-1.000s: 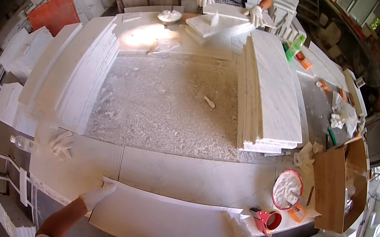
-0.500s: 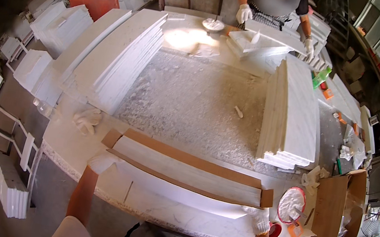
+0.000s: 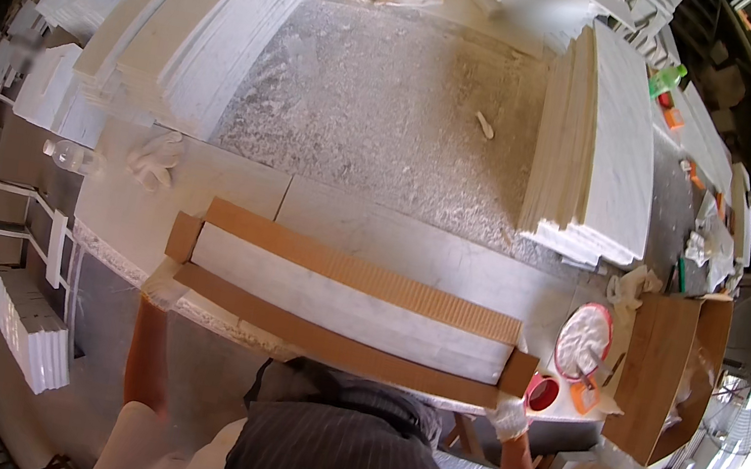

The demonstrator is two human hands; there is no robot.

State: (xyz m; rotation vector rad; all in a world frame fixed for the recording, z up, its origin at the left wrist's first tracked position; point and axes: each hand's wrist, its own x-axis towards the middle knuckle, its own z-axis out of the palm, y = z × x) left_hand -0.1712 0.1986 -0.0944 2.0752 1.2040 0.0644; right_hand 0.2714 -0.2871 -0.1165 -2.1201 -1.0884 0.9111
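A long, narrow cardboard box (image 3: 345, 348) lies across the near edge of the stone table, its brown flaps standing open. White marble strips (image 3: 344, 299) fill it lengthwise. At its left end my left hand (image 3: 165, 288), in a white glove, grips the near corner; its fingertips are partly hidden. My right hand (image 3: 509, 419), gloved too, holds the right end low by the near corner. Just beyond that end are a red roll of tape (image 3: 541, 392) and a red-rimmed bowl of white paste (image 3: 584, 340) with a tool standing in it.
Tall stacks of marble slabs stand on the left (image 3: 219, 36) and right (image 3: 602, 144). A crumpled glove (image 3: 153, 160) and a clear bottle (image 3: 68, 155) lie at the left. An open carton (image 3: 657, 375) stands on the right. The far person's upper body is blurred (image 3: 547, 4).
The box has come nearer to me, onto the table's near edge, with both hands at its ends. Its near flap now shows brown and the white outer side is hidden. My view has tilted down.
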